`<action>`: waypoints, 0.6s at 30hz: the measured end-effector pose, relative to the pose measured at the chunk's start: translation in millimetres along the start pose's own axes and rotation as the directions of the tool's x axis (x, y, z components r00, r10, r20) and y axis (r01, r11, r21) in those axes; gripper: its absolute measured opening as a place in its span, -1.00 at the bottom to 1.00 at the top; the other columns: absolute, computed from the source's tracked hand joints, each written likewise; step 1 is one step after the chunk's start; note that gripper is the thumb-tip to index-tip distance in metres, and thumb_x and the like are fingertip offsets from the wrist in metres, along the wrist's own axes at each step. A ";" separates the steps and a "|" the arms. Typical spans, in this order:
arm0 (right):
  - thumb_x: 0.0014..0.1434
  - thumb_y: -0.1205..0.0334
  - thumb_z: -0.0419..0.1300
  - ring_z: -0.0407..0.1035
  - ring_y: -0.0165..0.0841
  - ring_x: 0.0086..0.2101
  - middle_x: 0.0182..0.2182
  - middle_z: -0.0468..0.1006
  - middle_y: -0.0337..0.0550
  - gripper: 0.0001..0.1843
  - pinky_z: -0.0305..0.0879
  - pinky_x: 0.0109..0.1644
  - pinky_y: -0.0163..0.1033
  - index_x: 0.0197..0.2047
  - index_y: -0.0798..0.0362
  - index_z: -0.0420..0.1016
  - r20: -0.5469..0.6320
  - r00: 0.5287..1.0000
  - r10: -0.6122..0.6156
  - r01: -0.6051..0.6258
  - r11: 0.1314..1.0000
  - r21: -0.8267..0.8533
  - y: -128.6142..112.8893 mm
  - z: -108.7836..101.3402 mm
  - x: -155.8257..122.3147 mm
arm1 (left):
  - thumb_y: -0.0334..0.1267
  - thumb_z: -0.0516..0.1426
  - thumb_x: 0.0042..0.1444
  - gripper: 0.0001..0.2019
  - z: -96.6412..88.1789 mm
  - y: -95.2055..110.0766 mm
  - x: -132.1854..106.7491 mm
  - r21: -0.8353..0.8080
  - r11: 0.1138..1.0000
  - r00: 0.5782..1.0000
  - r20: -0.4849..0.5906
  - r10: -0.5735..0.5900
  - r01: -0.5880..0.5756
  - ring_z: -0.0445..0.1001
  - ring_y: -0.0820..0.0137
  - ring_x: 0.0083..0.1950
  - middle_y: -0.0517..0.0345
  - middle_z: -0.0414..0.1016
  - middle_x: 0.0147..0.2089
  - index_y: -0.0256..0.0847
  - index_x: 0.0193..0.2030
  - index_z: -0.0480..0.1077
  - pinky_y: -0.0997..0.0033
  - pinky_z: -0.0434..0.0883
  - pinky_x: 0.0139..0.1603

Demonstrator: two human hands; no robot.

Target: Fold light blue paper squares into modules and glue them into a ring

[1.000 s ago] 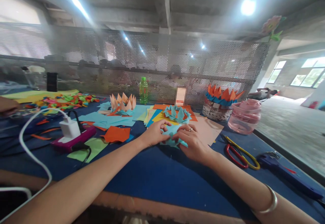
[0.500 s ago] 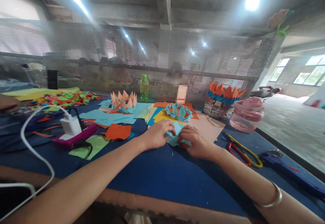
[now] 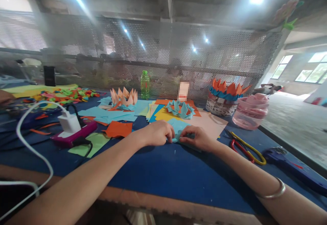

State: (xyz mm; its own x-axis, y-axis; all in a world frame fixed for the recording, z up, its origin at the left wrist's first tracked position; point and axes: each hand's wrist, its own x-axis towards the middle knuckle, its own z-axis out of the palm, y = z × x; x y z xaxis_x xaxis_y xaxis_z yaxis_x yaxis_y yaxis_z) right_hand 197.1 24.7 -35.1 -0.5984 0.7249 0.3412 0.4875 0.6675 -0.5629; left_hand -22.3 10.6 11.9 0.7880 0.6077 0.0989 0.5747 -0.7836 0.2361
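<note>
A light blue sheet of paper (image 3: 179, 126) lies on the blue table between my two hands, partly hidden by them. My left hand (image 3: 160, 133) has curled fingers gripping the sheet's left edge. At its right edge my right hand (image 3: 196, 137) is closed, thumb and fingers pinching the paper. Just beyond sits a ring of folded light blue paper points (image 3: 180, 110). Farther left stands a peach folded-paper crown (image 3: 124, 99). Whether the sheet has creases under my fingers is hard to make out.
Scissors (image 3: 246, 146) and a blue tool (image 3: 296, 170) lie at right. Behind them are a pink water container (image 3: 249, 114) and a basket (image 3: 221, 104) holding orange-and-blue folded paper. To the left are a purple power strip (image 3: 74, 133), paper scraps (image 3: 66, 95) and another person's hand (image 3: 6, 99).
The light blue paper now lies flatter, with more of its far part showing. My left hand has turned knuckles-up and my right fingers have slid down to the paper's near right edge.
</note>
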 end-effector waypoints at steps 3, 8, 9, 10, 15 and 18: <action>0.09 0.04 0.22 0.39 -0.37 -0.34 -0.41 0.55 -0.18 -0.75 0.25 -0.23 -0.30 -0.40 0.06 0.53 -0.001 1.000 0.025 -0.025 1.000 0.014 0.0 0.9 0.7 | -0.67 -0.01 -0.26 -0.55 0.4 1.1 0.1 0.004 1.000 1.000 0.005 -0.020 0.020 0.53 0.38 -0.17 0.13 0.60 -0.15 -0.20 -0.35 0.58 0.48 0.39 -0.13; 0.07 0.03 0.22 0.37 -0.36 -0.36 -0.44 0.54 -0.18 -0.73 0.23 -0.23 -0.29 -0.44 0.07 0.52 0.013 0.996 0.090 -0.090 0.996 0.014 -1.7 0.5 1.5 | -0.66 -0.01 -0.20 -0.49 0.6 4.4 0.9 0.048 0.998 0.999 -0.046 -0.027 0.029 0.52 0.34 -0.13 0.07 0.59 -0.14 -0.21 -0.16 0.55 0.43 0.38 -0.08; 0.07 0.02 0.22 0.37 -0.36 -0.36 -0.44 0.53 -0.18 -0.73 0.23 -0.24 -0.29 -0.43 0.07 0.52 0.005 0.994 0.106 -0.106 0.994 -0.002 -2.2 0.6 1.5 | -0.67 -0.01 -0.20 -0.49 0.2 5.3 1.0 0.052 0.998 0.999 -0.037 -0.021 0.023 0.52 0.35 -0.14 0.08 0.59 -0.13 -0.21 -0.17 0.55 0.44 0.38 -0.09; 0.07 0.02 0.21 0.36 -0.36 -0.37 -0.44 0.53 -0.18 -0.72 0.22 -0.25 -0.29 -0.42 0.08 0.52 -0.005 0.993 0.121 -0.121 0.992 -0.022 -2.7 0.9 1.6 | -0.67 0.00 -0.21 -0.50 -0.3 6.2 1.1 0.053 0.998 1.000 -0.025 -0.019 0.020 0.52 0.35 -0.15 0.08 0.59 -0.13 -0.21 -0.20 0.56 0.45 0.38 -0.11; 0.08 -0.03 0.18 0.34 -0.36 -0.39 -0.43 0.51 -0.17 -0.67 0.19 -0.31 -0.29 -0.41 0.08 0.52 -0.058 0.987 0.148 -0.154 0.981 -0.119 -5.7 3.7 1.9 | -0.66 0.03 -0.20 -0.58 -1.2 7.3 1.2 0.043 0.999 1.000 0.005 -0.024 0.024 0.51 0.36 -0.18 0.07 0.58 -0.16 -0.24 -0.30 0.58 0.47 0.38 -0.16; 0.09 -0.02 0.17 0.33 -0.38 -0.40 -0.44 0.50 -0.17 -0.68 0.18 -0.32 -0.30 -0.43 0.08 0.51 -0.081 0.986 0.146 -0.157 0.977 -0.148 -7.6 5.1 2.3 | -0.66 0.03 -0.21 -0.58 -0.3 5.4 1.1 0.043 0.999 1.000 0.000 -0.010 0.010 0.51 0.35 -0.17 0.07 0.58 -0.16 -0.23 -0.30 0.58 0.46 0.38 -0.15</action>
State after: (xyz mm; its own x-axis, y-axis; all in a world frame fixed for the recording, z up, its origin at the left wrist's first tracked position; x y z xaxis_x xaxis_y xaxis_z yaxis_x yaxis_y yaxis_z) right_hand 188.7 20.4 -33.9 -0.4672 0.8260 0.3153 0.6638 0.5633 -0.4920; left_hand -18.5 7.1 13.7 0.7821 0.6157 0.0961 0.5918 -0.7821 0.1950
